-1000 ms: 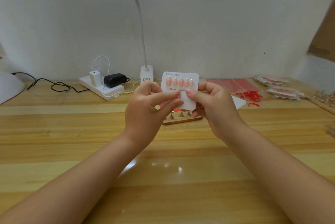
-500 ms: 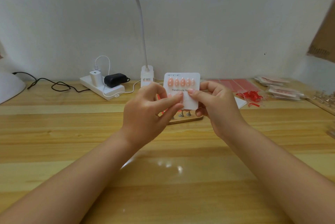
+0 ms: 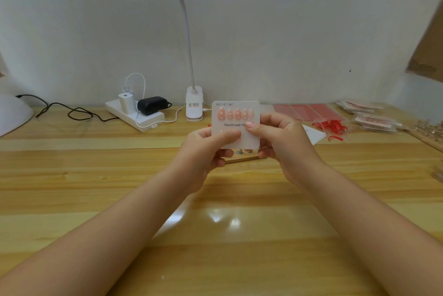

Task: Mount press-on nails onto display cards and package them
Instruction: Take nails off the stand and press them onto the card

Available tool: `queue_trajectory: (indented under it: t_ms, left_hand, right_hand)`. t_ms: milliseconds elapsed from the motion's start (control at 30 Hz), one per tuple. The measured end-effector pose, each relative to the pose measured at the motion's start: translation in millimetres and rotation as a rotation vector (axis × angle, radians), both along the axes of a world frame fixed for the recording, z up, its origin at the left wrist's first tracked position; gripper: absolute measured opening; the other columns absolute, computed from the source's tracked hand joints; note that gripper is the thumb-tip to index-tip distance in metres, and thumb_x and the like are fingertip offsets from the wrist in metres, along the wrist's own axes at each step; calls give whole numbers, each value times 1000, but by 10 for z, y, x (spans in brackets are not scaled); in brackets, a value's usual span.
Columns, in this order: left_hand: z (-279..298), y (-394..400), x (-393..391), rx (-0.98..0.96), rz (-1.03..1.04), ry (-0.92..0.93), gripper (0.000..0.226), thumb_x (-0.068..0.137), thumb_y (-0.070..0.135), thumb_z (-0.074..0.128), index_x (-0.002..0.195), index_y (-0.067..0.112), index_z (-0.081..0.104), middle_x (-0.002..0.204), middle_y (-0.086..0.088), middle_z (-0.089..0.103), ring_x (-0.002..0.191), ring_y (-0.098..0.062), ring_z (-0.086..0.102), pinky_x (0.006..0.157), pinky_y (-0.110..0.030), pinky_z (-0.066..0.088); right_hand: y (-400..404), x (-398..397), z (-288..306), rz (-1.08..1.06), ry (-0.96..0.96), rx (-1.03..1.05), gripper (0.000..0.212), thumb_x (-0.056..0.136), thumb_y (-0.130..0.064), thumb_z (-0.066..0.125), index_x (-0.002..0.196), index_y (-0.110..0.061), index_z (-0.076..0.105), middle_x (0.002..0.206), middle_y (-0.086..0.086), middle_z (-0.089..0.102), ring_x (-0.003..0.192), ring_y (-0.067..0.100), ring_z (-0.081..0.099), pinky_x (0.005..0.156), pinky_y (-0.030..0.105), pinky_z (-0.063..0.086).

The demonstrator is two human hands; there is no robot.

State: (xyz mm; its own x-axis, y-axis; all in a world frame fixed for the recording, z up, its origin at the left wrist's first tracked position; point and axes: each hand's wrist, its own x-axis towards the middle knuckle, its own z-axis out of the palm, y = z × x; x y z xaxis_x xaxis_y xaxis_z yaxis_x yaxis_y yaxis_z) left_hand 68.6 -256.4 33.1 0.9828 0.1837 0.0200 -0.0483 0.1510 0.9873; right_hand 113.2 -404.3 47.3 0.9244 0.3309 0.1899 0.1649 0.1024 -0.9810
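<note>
1. A white display card (image 3: 236,125) was held upright above the table (image 3: 119,188), at centre frame.
2. Five pink press-on nails (image 3: 233,114) sat in a row along the card's top edge.
3. The left hand (image 3: 203,152) gripped the card's lower-left part, fingers curled round it, thumb on its face.
4. The right hand (image 3: 280,142) pinched the card's right edge.
5. At 10 o'clock lay a power strip (image 3: 135,116); at 2 o'clock, red strips (image 3: 332,126) and packaged sets (image 3: 369,118).

the display card (image 3: 236,125) is partly covered by fingers (image 3: 230,134), so its lower row cannot be read; the wooden stand (image 3: 242,158) behind is mostly hidden; the cardboard (image 3: 429,51) is cropped at right.
</note>
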Motion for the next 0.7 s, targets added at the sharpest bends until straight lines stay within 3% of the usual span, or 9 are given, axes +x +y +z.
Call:
queue_trajectory:
  t_ms: [200, 400, 433, 500, 567, 633, 700]
  left_hand:
    - [-11, 44, 20, 215, 67, -3, 2, 81, 8, 71, 80, 9, 69, 56, 4, 66, 47, -5, 55, 48, -18, 46]
    - [-31, 59, 33, 273, 54, -14, 5, 79, 10, 73, 82, 13, 70, 61, 5, 69, 53, -5, 59, 50, -17, 49]
    - [-26, 71, 39, 331, 51, -25, 13, 77, 15, 77, 88, 16, 70, 70, 6, 72, 61, -6, 63, 55, -18, 52]
    - [-11, 127, 62, 515, 66, -62, 55, 67, 27, 84, 117, 21, 60, 100, 11, 69, 84, -6, 66, 67, -18, 55]
    - [3, 218, 63, 794, 117, -145, 105, 58, 38, 86, 145, 23, 30, 130, 11, 50, 110, -6, 54, 87, -21, 50]
    - [-8, 283, 50, 1087, 91, -301, 119, 56, 43, 85, 150, 22, 16, 146, 5, 33, 131, -14, 34, 108, -34, 34]
    - [-43, 307, 38, 1217, -4, -388, 115, 59, 41, 85, 150, 20, 16, 147, 4, 32, 135, -14, 24, 112, -36, 25]
  right_hand:
    - [14, 13, -42, 10, 21, -82, 6, 86, -9, 66, 81, -11, 66, 71, 2, 65, 54, 11, 58, 43, 19, 43]
    - [-17, 34, -77, 19, 45, -129, 7, 87, -11, 66, 91, -4, 67, 73, 2, 67, 55, 9, 61, 46, 20, 47]
    - [-27, 42, -78, 11, 55, -135, 7, 87, -11, 67, 91, -4, 67, 73, 3, 67, 56, 10, 61, 47, 20, 47]
    - [-47, 62, -70, 2, 102, -144, 7, 87, -10, 67, 92, -5, 67, 75, 5, 68, 58, 13, 61, 46, 21, 47]
    - [-59, 81, -59, 7, 165, -164, 4, 87, -8, 67, 90, -6, 66, 76, 6, 69, 55, 14, 61, 43, 21, 47]
    - [-72, 91, -57, 29, 214, -221, 5, 86, -7, 68, 90, -5, 66, 77, 7, 71, 54, 13, 64, 44, 21, 48]
    - [-79, 93, -67, 62, 241, -287, 11, 86, -8, 68, 95, -4, 67, 82, 10, 73, 57, 13, 66, 45, 22, 49]
